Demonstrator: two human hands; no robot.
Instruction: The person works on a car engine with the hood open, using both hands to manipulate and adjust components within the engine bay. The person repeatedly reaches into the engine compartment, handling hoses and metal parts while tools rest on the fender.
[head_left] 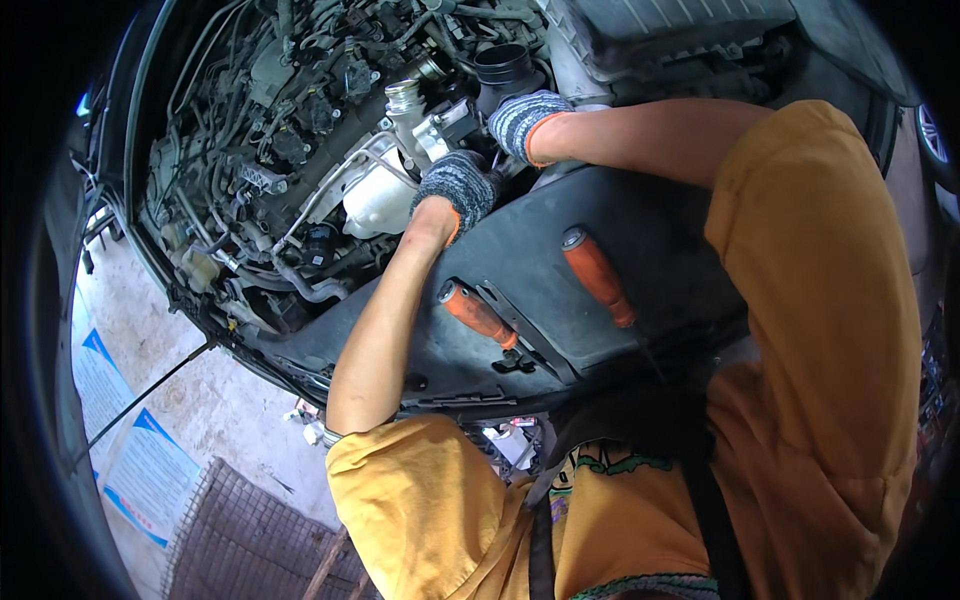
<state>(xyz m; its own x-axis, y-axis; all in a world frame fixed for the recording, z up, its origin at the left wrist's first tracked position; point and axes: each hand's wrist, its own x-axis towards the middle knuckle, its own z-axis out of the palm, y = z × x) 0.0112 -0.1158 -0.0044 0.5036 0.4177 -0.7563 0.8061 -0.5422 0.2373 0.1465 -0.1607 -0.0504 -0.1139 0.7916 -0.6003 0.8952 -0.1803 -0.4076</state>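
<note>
ok so biggest thing here is the engine bay (290,130), packed with hoses, wires and dusty metal. next up is the person leaning over it, mustard-coloured top (820,250) with dark straps, both forearms reaching in. a smooth dark panel (500,250) runs across the front edge, and a ribbed dark plastic box (680,25) sits up in the top right. down on the floor to the left there's a woven mat (250,540), with a blue-cornered printed sheet (150,470) near it.

then the hands, both in grey knit gloves with orange cuffs. left hand (458,185) is right by the rounded silver part (375,195), its back up and fingers bent down out of sight, so i can't tell how far open they are or if they've got hold of anything. right hand (525,125) is a bit higher, just below the black round duct (503,65). its fingers curve down too, and again i can't tell what they grip, if anything.

two orange-handled tools lie on the panel, one to the right (598,275) and one to the left (480,315), that one beside a flat black bar (530,332).

smallest: the boxy metal fitting (447,128), just above the left hand and left of the right one, with a shiny ribbed neck (404,98) further left.
</note>
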